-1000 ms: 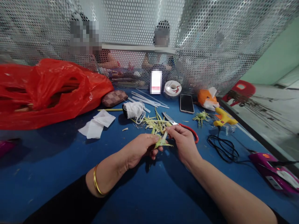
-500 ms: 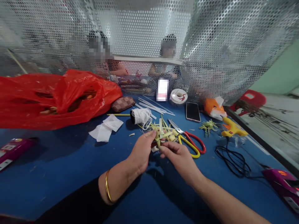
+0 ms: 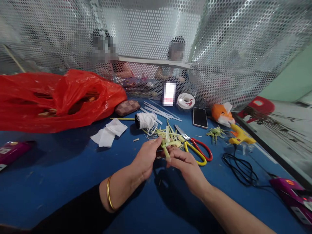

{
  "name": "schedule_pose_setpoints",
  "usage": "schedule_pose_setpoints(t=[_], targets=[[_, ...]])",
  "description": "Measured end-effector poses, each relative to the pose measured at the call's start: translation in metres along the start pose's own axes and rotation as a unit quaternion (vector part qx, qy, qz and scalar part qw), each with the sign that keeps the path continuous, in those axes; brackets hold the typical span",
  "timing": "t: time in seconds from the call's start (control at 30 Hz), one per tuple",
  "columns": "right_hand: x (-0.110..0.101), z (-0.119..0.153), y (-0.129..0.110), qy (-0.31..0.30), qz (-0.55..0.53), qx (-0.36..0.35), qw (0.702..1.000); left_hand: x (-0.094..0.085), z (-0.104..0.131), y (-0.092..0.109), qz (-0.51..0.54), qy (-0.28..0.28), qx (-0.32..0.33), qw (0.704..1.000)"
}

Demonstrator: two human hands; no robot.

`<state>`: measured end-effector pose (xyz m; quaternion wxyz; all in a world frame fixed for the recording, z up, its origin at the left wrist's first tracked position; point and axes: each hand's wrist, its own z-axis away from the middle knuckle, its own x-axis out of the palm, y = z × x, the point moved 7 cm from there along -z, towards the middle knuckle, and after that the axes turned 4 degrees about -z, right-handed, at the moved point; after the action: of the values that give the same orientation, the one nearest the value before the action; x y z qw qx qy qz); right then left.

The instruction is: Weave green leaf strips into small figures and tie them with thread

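Pale green plant strips, folded across one another, are pinched between my two hands over the middle of the table. My left hand, with a gold bangle at the wrist, is closed on their left side. My right hand holds the lower end of one strip between thumb and fingers. Just behind lies a heap of green and yellowish scraps. Scissors with one red and one yellow handle lie beside my right hand. A spool of white cord rests beyond my left hand.
Left are a red plastic bag, a checkered pouch and white tissues. Right are a phone, a yellow glue gun with black cable, and purple power strips. Two people sit behind the perforated screen.
My right hand has drawn slightly down, and the strip end in its fingers points lower right. My left hand keeps its grip. The view has shifted slightly.
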<state>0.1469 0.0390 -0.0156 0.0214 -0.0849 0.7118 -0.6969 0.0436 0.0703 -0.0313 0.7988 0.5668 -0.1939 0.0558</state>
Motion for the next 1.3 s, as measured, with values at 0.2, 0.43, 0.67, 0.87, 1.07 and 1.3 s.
schedule_pose_setpoints(t=[0.2, 0.43, 0.67, 0.87, 1.07, 1.3], targets=[[0.007, 0.0, -0.004, -0.065, 0.0, -0.01, 0.998, -0.007, -0.003, 0.003, 0.001, 0.035, -0.006, 0.999], [-0.002, -0.002, 0.012, 0.018, -0.021, 0.047, 0.999, -0.008, 0.0, 0.008, -0.021, 0.03, 0.009, 0.999], [-0.021, -0.006, 0.007, 0.082, -0.006, -0.004, 0.997, -0.002, 0.002, -0.002, -0.038, -0.01, -0.027, 0.999], [-0.034, 0.0, -0.002, 0.155, -0.009, -0.041, 0.987, -0.008, -0.002, -0.007, 0.002, 0.033, -0.064, 0.997], [-0.038, -0.006, -0.002, 0.146, 0.022, -0.023, 0.989, -0.01, -0.004, -0.005, -0.035, 0.034, -0.035, 0.998], [-0.032, -0.009, 0.0, 0.098, 0.013, -0.012, 0.995, -0.002, 0.001, -0.006, -0.144, -0.012, -0.034, 0.989]])
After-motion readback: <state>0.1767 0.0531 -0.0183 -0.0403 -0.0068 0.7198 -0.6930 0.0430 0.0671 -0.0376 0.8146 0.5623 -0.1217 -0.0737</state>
